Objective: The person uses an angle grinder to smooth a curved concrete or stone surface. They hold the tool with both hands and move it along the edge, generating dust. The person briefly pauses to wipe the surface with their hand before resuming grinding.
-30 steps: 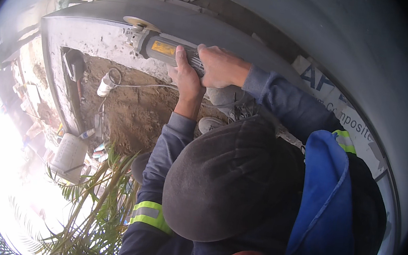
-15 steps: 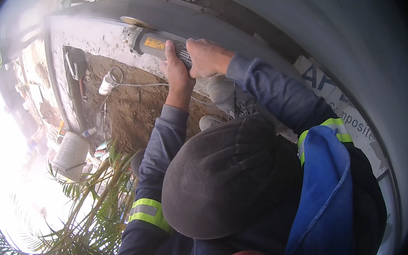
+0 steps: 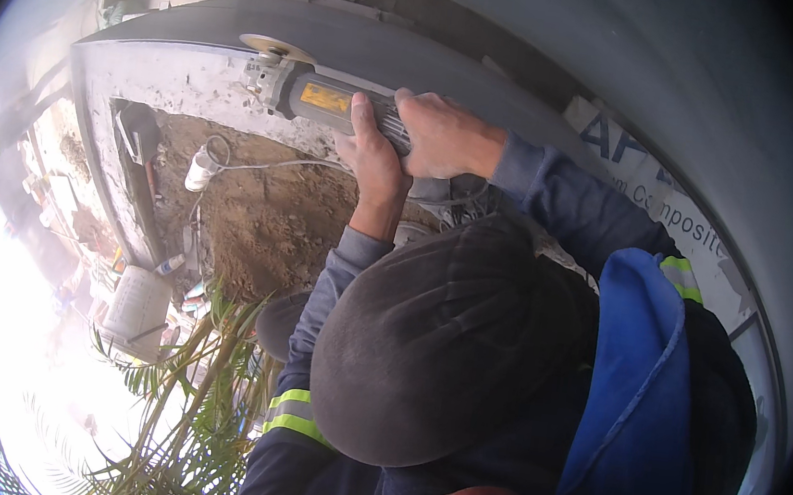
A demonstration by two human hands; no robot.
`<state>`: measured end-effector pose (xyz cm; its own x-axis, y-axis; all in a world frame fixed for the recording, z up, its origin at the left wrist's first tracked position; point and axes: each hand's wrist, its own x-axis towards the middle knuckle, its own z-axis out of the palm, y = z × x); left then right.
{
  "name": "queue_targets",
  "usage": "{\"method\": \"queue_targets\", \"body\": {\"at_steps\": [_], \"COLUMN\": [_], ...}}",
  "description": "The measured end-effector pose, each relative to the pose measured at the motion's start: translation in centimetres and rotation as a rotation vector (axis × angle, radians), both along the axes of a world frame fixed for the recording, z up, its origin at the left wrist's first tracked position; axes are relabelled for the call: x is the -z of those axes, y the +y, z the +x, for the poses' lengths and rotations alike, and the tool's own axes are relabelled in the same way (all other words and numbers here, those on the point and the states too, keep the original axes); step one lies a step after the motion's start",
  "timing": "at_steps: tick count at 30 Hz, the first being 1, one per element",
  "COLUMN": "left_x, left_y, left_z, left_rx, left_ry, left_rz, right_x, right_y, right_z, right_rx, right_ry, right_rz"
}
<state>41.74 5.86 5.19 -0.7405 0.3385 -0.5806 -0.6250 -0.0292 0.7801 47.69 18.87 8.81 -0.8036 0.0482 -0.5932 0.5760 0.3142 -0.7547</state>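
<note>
Both my hands are wrapped round an angle grinder point(image 3: 325, 97), grey with a yellow label, lying across the far part of the view. My left hand point(image 3: 373, 153) grips the near side of its body, thumb laid over the top. My right hand point(image 3: 449, 137) closes round its rear end. The grinder's tan disc point(image 3: 277, 48) lies at the edge of a dark grey slab point(image 3: 341, 37), over a whitish, pitted face point(image 3: 177, 80). I cannot tell whether the disc touches the slab.
Brown soil point(image 3: 265, 214) lies beyond my knees point(image 3: 453, 350). A pale cable point(image 3: 284, 164) and a small white container point(image 3: 202, 171) are on it. A hammer-like tool point(image 3: 142, 139) leans nearby. A white bucket point(image 3: 134, 307) and palm fronds point(image 3: 197, 401) are at left. A blue cloth point(image 3: 630, 369) hangs at right.
The grinder and both my hands have shifted to the right, with the disc moving slightly right too. My grip on it stays the same.
</note>
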Motion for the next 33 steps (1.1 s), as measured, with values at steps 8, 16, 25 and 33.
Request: {"method": "queue_targets", "body": {"at_steps": [8,16,25,33], "left_x": [1.3,2.8,1.4,-0.4], "left_y": [-0.5,-1.1,-0.6,0.2], "left_z": [-2.2,-4.4,-4.1,0.4], "left_rx": [-0.003,0.032,-0.005,-0.016], "left_ry": [0.030,0.033,-0.050,-0.003], "left_rz": [-0.013,-0.059,-0.002,-0.055], "right_x": [2.1,2.9,2.1,0.0], "right_y": [-0.7,-0.9,-0.7,0.1], "right_z": [-2.0,-4.3,-4.2,0.1], "right_rx": [-0.006,-0.041,-0.052,-0.048], "right_ry": [0.058,0.054,0.049,-0.018], "right_rz": [-0.009,-0.031,-0.007,-0.007]}}
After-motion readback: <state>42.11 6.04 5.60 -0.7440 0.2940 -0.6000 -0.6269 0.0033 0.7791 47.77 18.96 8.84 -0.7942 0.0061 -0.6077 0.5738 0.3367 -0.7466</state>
